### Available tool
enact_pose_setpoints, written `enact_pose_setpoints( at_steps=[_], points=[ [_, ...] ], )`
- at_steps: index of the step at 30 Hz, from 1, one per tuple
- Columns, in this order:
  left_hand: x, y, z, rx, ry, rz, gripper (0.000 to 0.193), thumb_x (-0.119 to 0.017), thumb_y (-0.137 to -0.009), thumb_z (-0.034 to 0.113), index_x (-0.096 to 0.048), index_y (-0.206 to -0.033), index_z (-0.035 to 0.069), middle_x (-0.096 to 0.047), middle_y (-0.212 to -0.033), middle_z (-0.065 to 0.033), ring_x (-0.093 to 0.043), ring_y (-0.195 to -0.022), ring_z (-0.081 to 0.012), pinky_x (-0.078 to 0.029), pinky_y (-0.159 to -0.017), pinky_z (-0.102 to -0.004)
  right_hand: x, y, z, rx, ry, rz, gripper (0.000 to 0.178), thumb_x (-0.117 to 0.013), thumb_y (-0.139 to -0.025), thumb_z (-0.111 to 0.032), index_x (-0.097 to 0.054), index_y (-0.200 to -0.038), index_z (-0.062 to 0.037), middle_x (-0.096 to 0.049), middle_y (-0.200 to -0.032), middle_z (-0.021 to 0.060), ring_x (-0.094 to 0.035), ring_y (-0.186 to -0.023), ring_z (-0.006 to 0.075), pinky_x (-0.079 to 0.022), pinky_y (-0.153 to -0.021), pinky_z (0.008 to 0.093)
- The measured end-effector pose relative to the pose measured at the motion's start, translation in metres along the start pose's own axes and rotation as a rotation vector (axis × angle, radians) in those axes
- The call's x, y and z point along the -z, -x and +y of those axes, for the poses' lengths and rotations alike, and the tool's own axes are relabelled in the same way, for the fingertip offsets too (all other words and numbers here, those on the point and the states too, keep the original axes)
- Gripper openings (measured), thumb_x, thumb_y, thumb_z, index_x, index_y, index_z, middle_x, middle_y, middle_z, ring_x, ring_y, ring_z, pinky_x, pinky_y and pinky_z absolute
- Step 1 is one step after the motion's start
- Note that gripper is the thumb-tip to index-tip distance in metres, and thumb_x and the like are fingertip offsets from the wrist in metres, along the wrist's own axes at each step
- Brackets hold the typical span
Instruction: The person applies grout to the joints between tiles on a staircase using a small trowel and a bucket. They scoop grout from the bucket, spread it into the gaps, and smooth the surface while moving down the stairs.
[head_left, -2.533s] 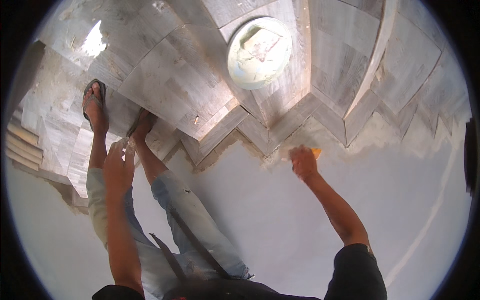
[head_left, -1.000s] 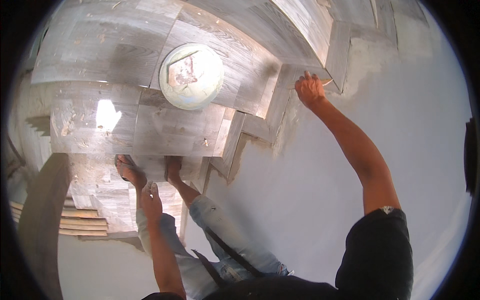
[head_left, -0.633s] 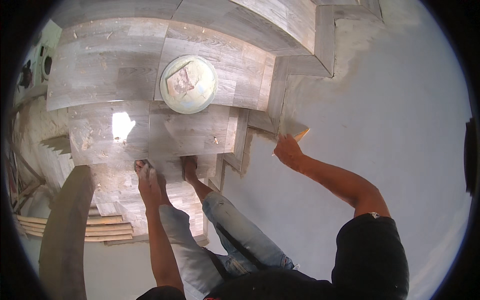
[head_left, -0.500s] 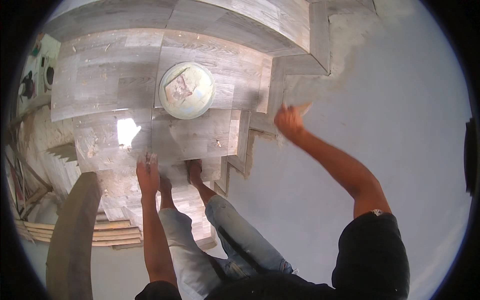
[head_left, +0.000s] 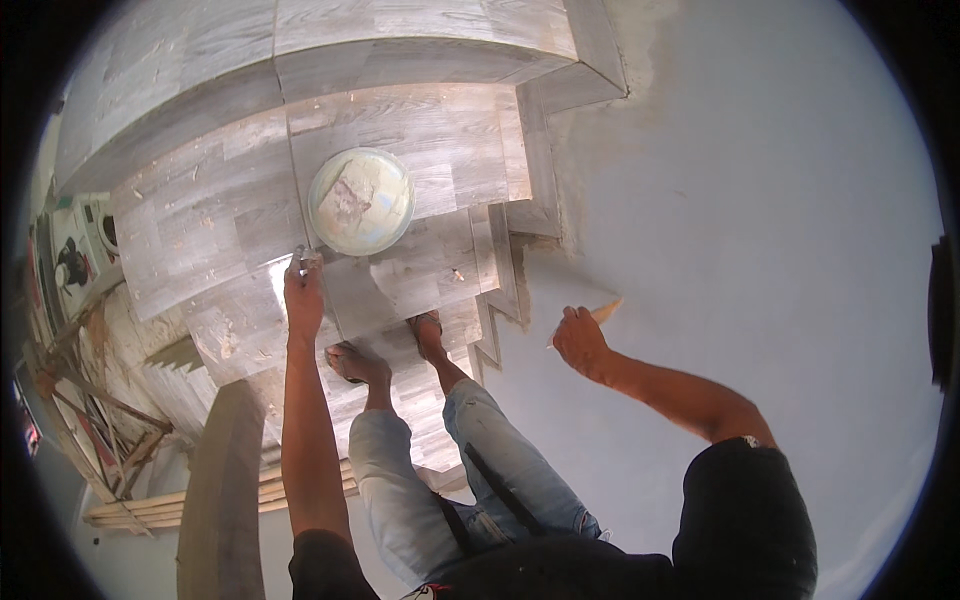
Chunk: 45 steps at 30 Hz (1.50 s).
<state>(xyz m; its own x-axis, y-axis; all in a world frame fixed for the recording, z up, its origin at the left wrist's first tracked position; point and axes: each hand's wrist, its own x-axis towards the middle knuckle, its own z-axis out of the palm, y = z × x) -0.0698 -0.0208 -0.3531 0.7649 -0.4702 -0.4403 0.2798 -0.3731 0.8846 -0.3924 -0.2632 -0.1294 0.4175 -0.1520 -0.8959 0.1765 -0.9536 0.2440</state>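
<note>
My right hand is closed around a tan, wedge-ended tool. One end sticks out toward the upper right, and a small pale edge shows below the fingers. Its exact kind is unclear. This hand is in front of the grey-blue wall; whether the tool touches it I cannot tell. My left hand has its fingers bent together over something small and greyish that I cannot make out. Just beyond it, a round pale bucket stands on a step, with whitish paste and a flat pinkish-brown piece on top.
Wood-look tiled stairs rise away from me, with stepped skirting along the wall. My feet in sandals stand on a lower step. A grey beam, stacked wooden planks and a washing machine are at left.
My right hand has moved down along the wall with the tool, toward me. The left hand has gone farther forward, close to the bucket. The whole view has shifted and turned slightly.
</note>
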Motion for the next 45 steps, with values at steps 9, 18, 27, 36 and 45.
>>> enact_pose_setpoints(
  at_steps=[9,18,27,36,45],
  points=[
    [-0.023,-0.034,0.025,0.341,0.356,-0.186,0.027,-0.048,-0.092,0.014,-0.052,-0.117,0.005,-0.060,-0.101,-0.0028,-0.058,-0.084,-0.0122,-0.048,-0.075,-0.0248,0.001,0.005,-0.049,-0.529,-1.086,0.298,0.023,-0.057,-0.080,-0.014,-0.069,-0.100,-0.0119,-0.065,-0.085,0.0137,-0.058,-0.090,0.0311,-0.048,-0.078,0.0427],
    [-0.037,-0.035,0.026,0.279,0.205,-0.153,0.020,-0.052,-0.087,0.007,-0.054,-0.106,0.004,-0.063,-0.092,-0.0041,-0.061,-0.075,-0.0112,-0.053,-0.067,-0.0251,-0.006,-0.021,-0.095,-0.687,-2.202,0.465,0.026,-0.059,-0.087,-0.019,-0.063,-0.102,0.0025,-0.066,-0.085,0.0128,-0.063,-0.076,0.0210,-0.049,-0.071,0.0329],
    [-0.077,-0.068,0.047,0.288,0.155,-0.221,0.029,-0.057,-0.087,0.018,-0.051,-0.112,0.006,-0.061,-0.089,-0.0021,-0.058,-0.076,-0.0113,-0.050,-0.069,-0.0275,-0.012,-0.019,-0.050,-0.741,-3.093,0.546,0.024,-0.058,-0.088,-0.015,-0.060,-0.107,-0.0002,-0.064,-0.094,0.0051,-0.062,-0.082,0.0148,-0.051,-0.074,0.0310],
    [-0.107,-0.157,0.081,-0.157,-0.497,-0.650,0.062,-0.061,-0.083,0.021,-0.036,-0.137,0.000,-0.057,-0.117,-0.0138,-0.055,-0.104,-0.0280,-0.044,-0.090,-0.0357,0.020,-0.047,-0.023,-0.613,-3.580,0.731,0.035,-0.054,-0.088,-0.014,-0.050,-0.119,0.0022,-0.059,-0.106,0.0124,-0.062,-0.095,0.0242,-0.053,-0.080,0.0391],
    [-0.118,-0.190,0.154,-0.176,-1.442,-0.546,0.112,-0.078,-0.063,0.050,-0.021,-0.140,-0.007,-0.017,-0.146,-0.0279,-0.015,-0.136,-0.0464,-0.019,-0.111,-0.0500,0.071,-0.087,0.013,-0.644,-3.793,1.213,0.040,-0.043,-0.093,-0.015,-0.039,-0.130,0.0006,-0.051,-0.125,0.0167,-0.052,-0.115,0.0314,-0.045,-0.097,0.0479]
  ],
)
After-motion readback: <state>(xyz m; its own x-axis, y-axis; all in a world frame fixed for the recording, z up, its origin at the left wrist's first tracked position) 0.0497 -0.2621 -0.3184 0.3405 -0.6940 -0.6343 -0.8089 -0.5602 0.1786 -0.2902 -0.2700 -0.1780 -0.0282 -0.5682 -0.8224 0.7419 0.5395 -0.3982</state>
